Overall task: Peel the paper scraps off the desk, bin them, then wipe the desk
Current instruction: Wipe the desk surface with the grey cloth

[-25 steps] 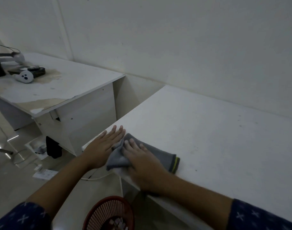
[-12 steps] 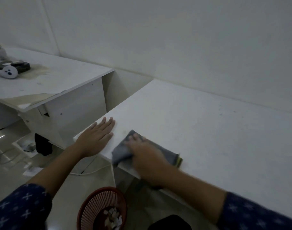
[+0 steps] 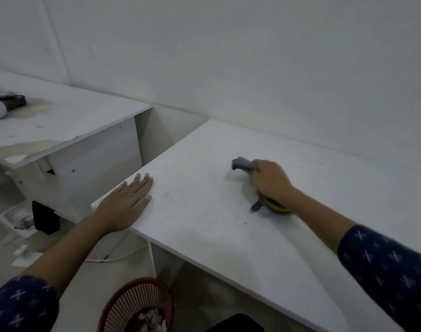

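White desk [image 3: 204, 236] — grey cloth [image 3: 242, 164] bunched under the gripping right hand [image 3: 271, 182].

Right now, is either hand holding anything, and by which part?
The right hand grips the grey cloth around its bunched middle, both ends sticking out. The left hand lies flat on the desk, holding nothing.

Right hand [image 3: 271, 180] and bunched cloth [image 3: 241, 164] farther across desk [image 3: 204, 224].

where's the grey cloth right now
In the head view, the grey cloth is on the desk, bunched under the right hand, right of the left hand.
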The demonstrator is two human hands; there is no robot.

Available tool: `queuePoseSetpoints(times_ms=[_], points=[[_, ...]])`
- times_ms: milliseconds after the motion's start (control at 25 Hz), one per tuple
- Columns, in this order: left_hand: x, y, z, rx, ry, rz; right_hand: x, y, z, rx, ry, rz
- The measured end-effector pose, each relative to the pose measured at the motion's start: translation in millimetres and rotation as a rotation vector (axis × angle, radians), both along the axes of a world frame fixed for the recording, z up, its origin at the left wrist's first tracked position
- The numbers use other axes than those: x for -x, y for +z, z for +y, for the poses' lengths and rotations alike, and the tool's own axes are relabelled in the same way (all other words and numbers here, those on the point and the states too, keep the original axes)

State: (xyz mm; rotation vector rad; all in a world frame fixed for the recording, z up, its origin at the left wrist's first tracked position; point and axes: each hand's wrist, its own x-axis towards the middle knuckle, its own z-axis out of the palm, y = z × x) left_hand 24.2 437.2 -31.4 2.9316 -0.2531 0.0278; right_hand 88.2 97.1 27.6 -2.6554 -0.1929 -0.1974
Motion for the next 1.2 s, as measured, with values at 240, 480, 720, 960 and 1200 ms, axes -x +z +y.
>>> queuePoseSetpoints(times_ms=[240,480,720,960,1200], points=[[0,8,0,0.414,0.045,-0.052,53,-43,158,0.252,0.913,-0.076],[-5,10,-5,0.214,0.148,-0.002,-102,-52,194,0.216,0.538,0.003],[-14,3,-1,0.042,0.096,0.009,-152,-45,19,0.158,-0.324,0.093],[-15,4,-4,0.064,0.100,0.034,-47,23,42,0.097,-0.149,0.024],[-13,1,-4,-0.021,0.128,0.030,39,-47,137,0.159,0.597,-0.025]])
